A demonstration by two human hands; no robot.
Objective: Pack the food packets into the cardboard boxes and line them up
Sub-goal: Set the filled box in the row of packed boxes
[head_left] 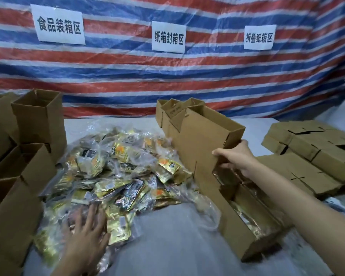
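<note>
A heap of gold and silver food packets (120,168) in clear wrap covers the middle of the white table (171,246). My left hand (88,230) lies flat on the near packets, fingers spread. A row of open cardboard boxes (199,136) runs from the far middle toward me on the right. The nearest box (245,242) holds shiny packets. My right hand (235,156) grips the top edge of a box in that row, thumb on the outer wall and fingers curled inside.
Empty open boxes (38,120) are stacked along the left edge. Closed flat boxes (315,148) are piled at the right. A striped tarp (167,76) with three paper signs hangs behind the table.
</note>
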